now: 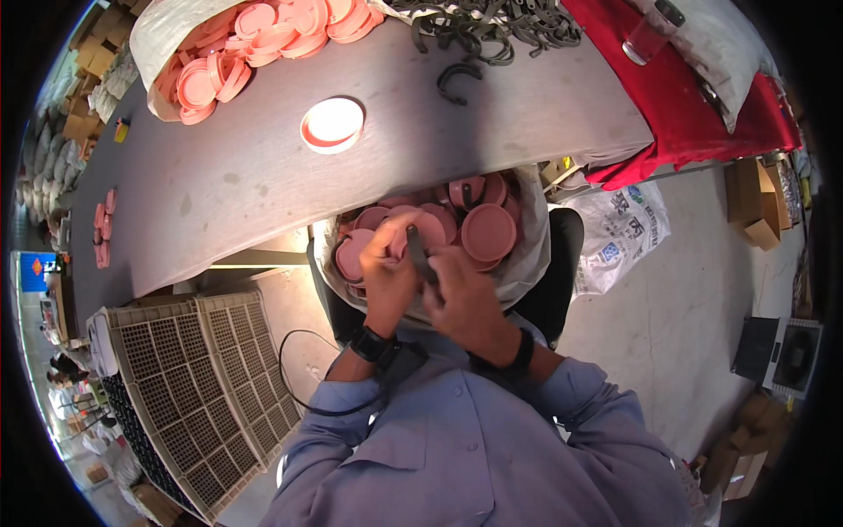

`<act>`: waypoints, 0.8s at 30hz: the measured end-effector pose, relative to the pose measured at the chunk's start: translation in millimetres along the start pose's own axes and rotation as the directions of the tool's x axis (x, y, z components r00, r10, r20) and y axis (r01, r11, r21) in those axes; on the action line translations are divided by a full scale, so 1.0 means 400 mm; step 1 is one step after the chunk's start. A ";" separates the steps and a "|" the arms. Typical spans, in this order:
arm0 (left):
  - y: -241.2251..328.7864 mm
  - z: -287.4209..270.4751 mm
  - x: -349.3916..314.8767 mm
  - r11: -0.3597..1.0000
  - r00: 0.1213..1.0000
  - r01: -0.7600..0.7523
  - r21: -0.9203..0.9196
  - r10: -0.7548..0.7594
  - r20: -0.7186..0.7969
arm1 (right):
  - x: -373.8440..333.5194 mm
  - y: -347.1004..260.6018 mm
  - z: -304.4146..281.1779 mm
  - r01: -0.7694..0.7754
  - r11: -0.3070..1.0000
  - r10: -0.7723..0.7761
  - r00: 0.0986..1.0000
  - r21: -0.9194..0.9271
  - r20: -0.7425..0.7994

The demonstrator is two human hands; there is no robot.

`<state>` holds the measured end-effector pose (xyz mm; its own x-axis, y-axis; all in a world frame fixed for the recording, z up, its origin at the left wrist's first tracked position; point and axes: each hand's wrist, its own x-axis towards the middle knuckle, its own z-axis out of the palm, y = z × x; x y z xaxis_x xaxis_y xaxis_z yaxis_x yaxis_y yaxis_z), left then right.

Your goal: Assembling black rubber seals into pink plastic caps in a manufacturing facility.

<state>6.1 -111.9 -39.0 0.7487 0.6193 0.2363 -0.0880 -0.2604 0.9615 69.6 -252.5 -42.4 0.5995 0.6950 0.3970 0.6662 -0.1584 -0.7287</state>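
Note:
My left hand [387,270] is closed, its fingers and thumb on a pink round lid [430,229] above an open white sack [537,255] at my lap. A dark grey curved strip [416,251] stands upright against that lid. My right hand [463,293] is closed around the strip's lower end, close beside the left hand. Under both hands the sack holds many pink round lids [488,232], some with a dark piece on them. The exact join between strip and lid is hidden by my fingers.
Ahead is a grey table [219,176] with a heap of pink lids [255,44], a brightly lit round lid [333,125] and a pile of dark curved strips [500,31]. Red cloth [694,105] covers its right end. A plastic crate [189,386] stands at left, a cardboard box [757,204] at right.

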 end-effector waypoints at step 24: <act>-0.080 -0.281 0.405 0.342 0.934 -0.342 0.876 0.228 0.275 | 0.187 0.115 -0.178 0.165 0.962 -0.116 0.968 -0.218 0.222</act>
<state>56.4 79.9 -15.7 0.8602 0.3151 0.4009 0.2895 -0.9490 0.1248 176.8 -257.8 -6.5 0.4045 0.8468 0.3453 0.8367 -0.1903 -0.5135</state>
